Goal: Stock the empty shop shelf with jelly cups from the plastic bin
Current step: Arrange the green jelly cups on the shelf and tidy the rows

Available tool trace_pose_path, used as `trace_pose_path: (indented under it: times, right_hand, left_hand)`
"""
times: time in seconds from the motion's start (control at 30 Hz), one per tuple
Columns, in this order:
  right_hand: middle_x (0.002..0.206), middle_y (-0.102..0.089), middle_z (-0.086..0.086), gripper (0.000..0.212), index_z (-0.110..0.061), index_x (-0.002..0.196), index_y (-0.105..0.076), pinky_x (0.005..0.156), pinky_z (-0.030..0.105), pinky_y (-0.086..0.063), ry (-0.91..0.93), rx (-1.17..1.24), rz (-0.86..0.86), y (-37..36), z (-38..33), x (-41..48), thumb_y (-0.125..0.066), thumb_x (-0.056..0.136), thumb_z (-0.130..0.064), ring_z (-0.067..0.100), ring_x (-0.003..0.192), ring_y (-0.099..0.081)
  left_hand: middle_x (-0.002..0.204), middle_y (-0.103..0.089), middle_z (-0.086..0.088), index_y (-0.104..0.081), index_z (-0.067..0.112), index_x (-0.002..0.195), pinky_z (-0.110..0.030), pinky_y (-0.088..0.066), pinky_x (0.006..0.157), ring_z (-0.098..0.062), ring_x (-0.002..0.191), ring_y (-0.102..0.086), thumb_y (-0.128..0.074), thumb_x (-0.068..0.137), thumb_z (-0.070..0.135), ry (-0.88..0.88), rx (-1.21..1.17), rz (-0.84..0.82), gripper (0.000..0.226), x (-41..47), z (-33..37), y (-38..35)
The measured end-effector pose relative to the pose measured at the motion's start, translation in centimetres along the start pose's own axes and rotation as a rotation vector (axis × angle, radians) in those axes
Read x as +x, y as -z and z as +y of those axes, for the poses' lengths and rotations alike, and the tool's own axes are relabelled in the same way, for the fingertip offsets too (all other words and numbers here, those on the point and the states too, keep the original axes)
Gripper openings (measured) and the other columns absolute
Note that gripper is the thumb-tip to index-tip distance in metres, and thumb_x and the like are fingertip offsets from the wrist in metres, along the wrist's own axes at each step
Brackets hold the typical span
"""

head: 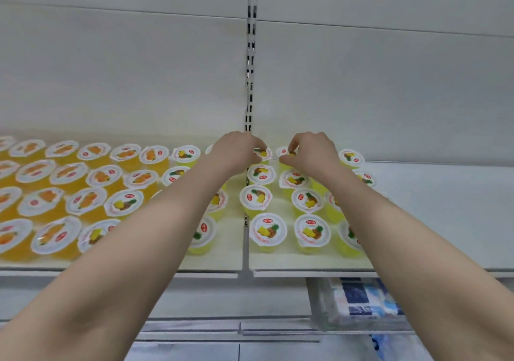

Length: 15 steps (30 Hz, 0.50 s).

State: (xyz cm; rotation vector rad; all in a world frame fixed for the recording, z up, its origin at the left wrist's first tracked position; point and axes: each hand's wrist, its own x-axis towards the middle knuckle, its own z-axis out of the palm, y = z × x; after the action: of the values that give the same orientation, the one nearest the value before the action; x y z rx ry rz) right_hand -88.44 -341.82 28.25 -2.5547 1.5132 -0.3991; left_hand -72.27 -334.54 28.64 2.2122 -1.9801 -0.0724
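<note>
No legible word, brand name or number anywhere. On the lid of each of the yellow jelly cups [268, 231]: a small red oval logo with white lettering, too blurred to read, next to a pineapple picture, plus a curved line of fine red print along the rim, equally unreadable. On the lids of the orange jelly cups [36, 170]: the same red oval, again illegible, beside a picture of orange fruit. On the blue-and-white packages [361, 299] under the shelf [314, 274]: dark blue printed blocks, lettering not decipherable.
</note>
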Motion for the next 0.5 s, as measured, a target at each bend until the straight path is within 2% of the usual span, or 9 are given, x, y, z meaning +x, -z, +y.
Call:
trace_pose_path:
  times: [0.23,0.4,0.5]
  right_hand:
    - [0.103,-0.067,0.005,0.035,-0.021,0.108,-0.067,0.088,0.038,-0.045,-0.004,0.007,0.003,-0.2,0.1,0.1,-0.064,0.086,-0.047,0.029,0.112,-0.051]
    - [0.107,-0.067,0.004,0.038,-0.022,0.115,-0.064,0.087,0.038,-0.039,0.021,0.037,0.024,-0.1,0.6,-0.7,-0.062,0.089,-0.049,0.027,0.116,-0.047]
    - [0.095,-0.068,-0.002,0.027,-0.024,0.101,-0.067,0.082,0.036,-0.041,0.056,0.084,0.074,0.7,1.1,-1.9,-0.064,0.087,-0.047,0.025,0.107,-0.051]
  left_hand:
    - [0.121,-0.062,-0.007,-0.06,0.028,0.128,-0.027,-0.034,0.078,-0.026,0.111,-0.055,-0.057,0.095,0.029,0.022,-0.072,0.034,0.033,0.4,-0.4,-0.8]
    - [0.122,-0.061,-0.007,-0.061,0.028,0.127,-0.03,-0.038,0.084,-0.027,0.113,-0.052,-0.057,0.095,0.034,0.002,-0.07,0.08,0.033,-0.2,-0.4,-0.7]
    - [0.117,-0.059,-0.005,-0.064,0.029,0.119,-0.028,-0.035,0.079,-0.026,0.109,-0.053,-0.058,0.093,0.038,-0.021,-0.099,0.133,0.029,-1.4,-0.2,0.0]
